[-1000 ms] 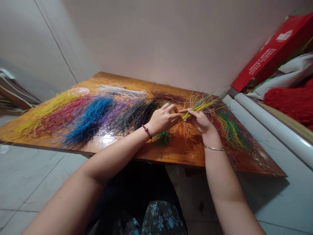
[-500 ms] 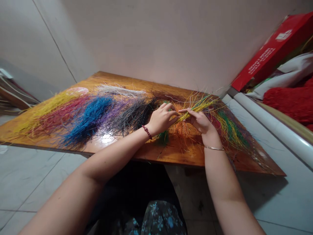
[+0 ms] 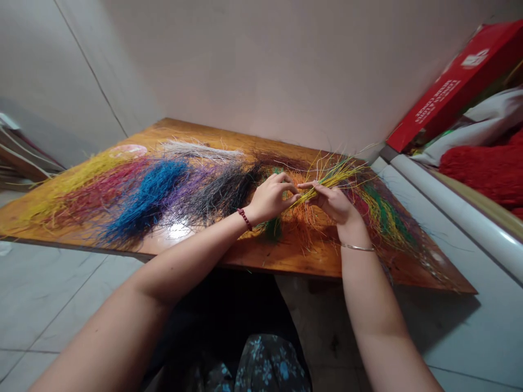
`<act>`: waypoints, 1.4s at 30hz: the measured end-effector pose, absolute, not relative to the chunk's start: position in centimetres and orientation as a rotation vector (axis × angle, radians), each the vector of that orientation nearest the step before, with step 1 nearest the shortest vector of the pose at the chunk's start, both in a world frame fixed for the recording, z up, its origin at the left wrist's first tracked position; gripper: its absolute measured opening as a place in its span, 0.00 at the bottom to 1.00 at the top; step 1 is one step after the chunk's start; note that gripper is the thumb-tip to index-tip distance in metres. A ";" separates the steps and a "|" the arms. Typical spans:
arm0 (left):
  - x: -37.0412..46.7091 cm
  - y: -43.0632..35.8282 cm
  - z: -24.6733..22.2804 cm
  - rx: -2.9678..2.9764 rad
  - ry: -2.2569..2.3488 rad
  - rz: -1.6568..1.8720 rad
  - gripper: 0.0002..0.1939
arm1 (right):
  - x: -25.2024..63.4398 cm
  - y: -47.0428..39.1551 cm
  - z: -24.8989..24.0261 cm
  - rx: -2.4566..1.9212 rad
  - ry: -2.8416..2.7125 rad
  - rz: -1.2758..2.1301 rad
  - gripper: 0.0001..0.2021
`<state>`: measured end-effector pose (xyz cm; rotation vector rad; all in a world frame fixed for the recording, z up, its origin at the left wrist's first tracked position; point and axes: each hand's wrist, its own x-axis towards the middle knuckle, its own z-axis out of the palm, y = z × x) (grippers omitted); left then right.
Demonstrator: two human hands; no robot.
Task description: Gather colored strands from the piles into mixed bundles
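My right hand (image 3: 332, 202) grips a bundle of mostly yellow and green strands (image 3: 339, 175), which fans out up and to the right. At the bundle's lower left end, my left hand (image 3: 273, 197) is closed, thumb and fingers pinched on the strand ends. Beneath the hands lie orange strands (image 3: 306, 215) and green strands (image 3: 273, 228). Left of my left hand are black strands (image 3: 224, 190), then purple strands (image 3: 188, 188) and blue strands (image 3: 149, 196). Yellow and green strands (image 3: 384, 215) lie right of my right hand.
The wooden table (image 3: 241, 253) stands against a wall. Red strands (image 3: 108, 185), yellow strands (image 3: 73, 182) and white strands (image 3: 200, 151) lie on it. At the right are a red box (image 3: 453, 81) and a fluffy red pile (image 3: 482, 174).
The fingers of my left hand have shifted slightly at the strand ends. My right hand keeps its hold on the bundle in nearly the same place.
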<state>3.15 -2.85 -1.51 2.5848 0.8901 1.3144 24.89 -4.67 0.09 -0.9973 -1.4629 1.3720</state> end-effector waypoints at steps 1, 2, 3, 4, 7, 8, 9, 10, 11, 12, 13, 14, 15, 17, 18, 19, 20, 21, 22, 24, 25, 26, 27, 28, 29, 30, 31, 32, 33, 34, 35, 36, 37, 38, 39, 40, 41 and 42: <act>3.1 -2.8 -1.5 2.573 0.880 1.308 0.07 | 24.9 -4.7 0.1 -1.003 -1.461 1.372 0.16; 3.1 -2.8 -1.5 2.560 0.873 1.302 0.07 | 24.9 -4.7 0.1 -1.010 -1.458 1.370 0.16; 3.1 -2.8 -1.4 2.544 0.869 1.295 0.07 | 24.9 -4.7 0.1 -1.017 -1.453 1.369 0.16; 3.1 -2.7 -1.4 2.530 0.864 1.287 0.07 | 24.9 -4.7 0.1 -1.022 -1.448 1.368 0.15; 3.1 -2.7 -1.4 2.495 0.848 1.265 0.07 | 24.9 -4.7 0.2 -1.025 -1.437 1.374 0.15; 3.1 -2.7 -1.3 2.481 0.845 1.260 0.07 | 24.9 -4.7 0.2 -1.028 -1.433 1.376 0.15; 3.1 -2.6 -1.3 2.467 0.841 1.256 0.08 | 24.9 -4.7 0.2 -1.032 -1.427 1.378 0.15; 3.0 -2.6 -1.2 2.452 0.834 1.253 0.08 | 25.0 -4.7 0.2 -1.033 -1.420 1.381 0.15; 3.0 -2.5 -1.2 2.439 0.822 1.249 0.08 | 25.0 -4.6 0.3 -1.029 -1.412 1.386 0.15; 3.0 -2.5 -1.2 2.428 0.808 1.243 0.08 | 25.1 -4.6 0.2 -1.018 -1.404 1.389 0.14; 2.9 -2.4 -1.1 2.419 0.793 1.237 0.08 | 25.1 -4.5 0.2 -1.004 -1.394 1.389 0.14; 2.9 -2.3 -1.1 2.411 0.780 1.231 0.09 | 25.2 -4.5 0.2 -0.990 -1.386 1.387 0.14; 2.8 -2.3 -1.1 2.403 0.771 1.227 0.09 | 25.2 -4.5 0.2 -0.980 -1.377 1.384 0.13; 2.7 -2.1 -1.1 2.382 0.760 1.224 0.10 | 25.3 -4.4 0.2 -0.970 -1.361 1.371 0.13; 2.7 -2.1 -1.1 2.372 0.756 1.227 0.10 | 25.4 -4.4 0.2 -0.969 -1.354 1.365 0.13; 2.7 -2.0 -1.2 2.363 0.748 1.230 0.10 | 25.4 -4.4 0.2 -0.968 -1.347 1.362 0.12; 2.7 -2.0 -1.2 2.355 0.740 1.232 0.10 | 25.5 -4.4 0.1 -0.966 -1.338 1.360 0.12; 2.7 -1.9 -1.2 2.349 0.732 1.233 0.11 | 25.5 -4.4 0.1 -0.963 -1.328 1.357 0.12; 2.7 -1.9 -1.2 2.343 0.727 1.232 0.11 | 25.6 -4.3 0.2 -0.962 -1.318 1.352 0.12; 2.7 -1.8 -1.2 2.330 0.727 1.227 0.11 | 25.6 -4.3 0.2 -0.967 -1.302 1.337 0.12; 2.7 -1.8 -1.2 2.321 0.731 1.224 0.11 | 25.7 -4.3 0.2 -0.971 -1.299 1.331 0.12; 2.7 -1.8 -1.2 2.312 0.736 1.225 0.11 | 25.7 -4.3 0.2 -0.974 -1.298 1.329 0.12; 2.7 -1.8 -1.2 2.302 0.739 1.229 0.11 | 25.7 -4.2 0.2 -0.975 -1.297 1.332 0.12; 2.7 -1.7 -1.2 2.292 0.739 1.234 0.11 | 25.7 -4.2 0.2 -0.974 -1.297 1.337 0.13; 2.7 -1.7 -1.2 2.283 0.737 1.236 0.12 | 25.8 -4.2 0.2 -0.972 -1.295 1.341 0.13; 2.7 -1.7 -1.2 2.275 0.736 1.237 0.12 | 25.8 -4.1 0.1 -0.973 -1.293 1.342 0.13; 2.7 -1.6 -1.2 2.271 0.737 1.235 0.13 | 25.9 -4.1 0.1 -0.976 -1.292 1.340 0.13; 2.6 -1.6 -1.2 2.272 0.740 1.230 0.13 | 25.9 -4.0 0.1 -0.981 -1.293 1.338 0.13; 2.6 -1.6 -1.2 2.279 0.746 1.228 0.14 | 26.0 -4.0 0.1 -0.985 -1.294 1.337 0.13; 2.5 -1.6 -1.2 2.290 0.755 1.228 0.14 | 26.0 -4.0 0.0 -0.987 -1.296 1.337 0.13; 2.5 -1.6 -1.2 2.303 0.766 1.230 0.14 | 26.0 -4.0 0.0 -0.985 -1.297 1.337 0.13; 2.4 -1.6 -1.2 2.313 0.780 1.234 0.15 | 26.0 -4.0 0.0 -0.982 -1.299 1.337 0.12; 2.4 -1.5 -1.2 2.317 0.798 1.238 0.15 | 26.0 -4.0 0.0 -0.979 -1.301 1.337 0.12; 2.4 -1.5 -1.2 2.315 0.817 1.240 0.14 | 26.0 -4.1 0.0 -0.977 -1.304 1.336 0.12; 2.4 -1.5 -1.2 2.308 0.835 1.243 0.14 | 26.0 -4.1 0.0 -0.977 -1.308 1.335 0.12; 2.4 -1.4 -1.2 2.301 0.848 1.248 0.13 | 25.9 -4.1 0.0 -0.979 -1.313 1.336 0.12; 2.4 -1.4 -1.2 2.298 0.857 1.254 0.13 | 25.9 -4.1 0.0 -0.980 -1.318 1.335 0.13; 2.4 -1.4 -1.3 2.299 0.863 1.261 0.13 | 25.9 -4.2 0.0 -0.980 -1.322 1.334 0.13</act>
